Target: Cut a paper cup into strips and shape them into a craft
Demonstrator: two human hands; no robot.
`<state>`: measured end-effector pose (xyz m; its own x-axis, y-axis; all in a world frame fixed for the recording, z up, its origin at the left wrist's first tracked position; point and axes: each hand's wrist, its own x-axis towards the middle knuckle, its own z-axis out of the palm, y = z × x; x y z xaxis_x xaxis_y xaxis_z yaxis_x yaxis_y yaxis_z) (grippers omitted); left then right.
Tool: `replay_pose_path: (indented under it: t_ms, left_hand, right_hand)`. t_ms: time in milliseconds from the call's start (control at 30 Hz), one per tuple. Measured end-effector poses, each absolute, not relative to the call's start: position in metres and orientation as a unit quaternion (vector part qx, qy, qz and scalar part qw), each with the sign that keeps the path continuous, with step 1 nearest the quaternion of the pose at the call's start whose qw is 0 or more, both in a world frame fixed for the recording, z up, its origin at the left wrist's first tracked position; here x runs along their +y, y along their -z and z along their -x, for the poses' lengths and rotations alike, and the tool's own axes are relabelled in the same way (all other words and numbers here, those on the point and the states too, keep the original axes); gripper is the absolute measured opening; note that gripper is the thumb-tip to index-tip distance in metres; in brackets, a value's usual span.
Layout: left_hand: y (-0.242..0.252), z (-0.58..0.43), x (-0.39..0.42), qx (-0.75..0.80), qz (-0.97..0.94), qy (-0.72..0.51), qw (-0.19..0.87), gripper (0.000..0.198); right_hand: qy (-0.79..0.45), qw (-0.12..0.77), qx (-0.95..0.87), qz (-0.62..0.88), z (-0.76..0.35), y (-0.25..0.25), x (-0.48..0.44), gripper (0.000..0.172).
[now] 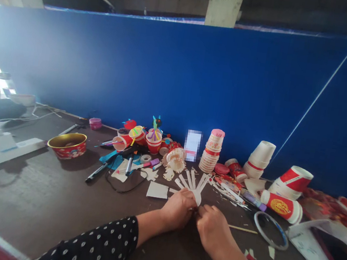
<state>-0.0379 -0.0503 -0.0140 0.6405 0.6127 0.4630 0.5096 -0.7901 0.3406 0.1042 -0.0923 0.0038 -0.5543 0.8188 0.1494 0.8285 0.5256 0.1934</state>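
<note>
My left hand is closed on a white paper cup cut into strips. Its strips fan out away from me, and part of its base is hidden by my fingers. Close beside it, my right hand is closed with the fingertips pinched together near the lower edge of the paper; what they grip is hidden. A white square of paper lies just left of the hands. Thin paper scraps are scattered to the right.
A stack of paper cups stands behind the hands. Decorated cups, markers and a gold-rimmed bowl are leftward. On the right are a tape ring, a thin stick and a tipped red cup. A blue partition borders the table.
</note>
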Motion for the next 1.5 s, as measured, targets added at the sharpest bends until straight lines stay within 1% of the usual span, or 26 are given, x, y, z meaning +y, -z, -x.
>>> replay_pose_path:
  t_ms: [133,467,567,700,767,967,1133,1267,1500]
  left_hand:
    - [0.014,0.039,-0.054,0.303,-0.909,-0.269,0.095,0.012]
    - [0.015,0.037,-0.055,0.356,-0.896,-0.244,0.102,0.014]
    - [0.014,0.036,-0.056,0.367,-0.889,-0.249,0.109,0.013]
    - [0.015,0.036,-0.056,0.36,-0.886,-0.266,0.121,0.011]
    - [0.016,0.036,-0.055,0.359,-0.886,-0.269,0.12,0.012]
    - [0.015,0.038,-0.055,0.362,-0.887,-0.266,0.111,0.012]
    - [0.011,0.041,-0.055,0.36,-0.877,-0.292,0.127,0.02]
    - [0.008,0.04,-0.053,0.371,-0.879,-0.268,0.137,0.015]
    - [0.01,0.037,-0.049,0.393,-0.876,-0.247,0.131,0.017]
  right_hand:
    - [0.112,0.016,-0.871,0.478,-0.106,-0.007,-0.094,0.024]
    - [0.1,0.047,-0.861,0.497,-0.108,-0.005,-0.095,0.028]
    - [0.068,0.063,-0.842,0.532,-0.112,-0.008,-0.098,0.031]
    - [-0.012,0.083,-0.824,0.561,-0.116,-0.014,-0.102,0.032]
    - [-0.022,0.082,-0.822,0.563,-0.116,-0.015,-0.102,0.031]
    - [0.017,0.088,-0.84,0.535,-0.112,-0.012,-0.098,0.03]
    - [0.028,0.083,-0.842,0.532,-0.11,-0.012,-0.096,0.031]
    - [0.043,0.082,-0.838,0.538,-0.109,-0.01,-0.095,0.031]
    - [0.098,0.073,-0.835,0.536,-0.104,-0.005,-0.096,0.03]
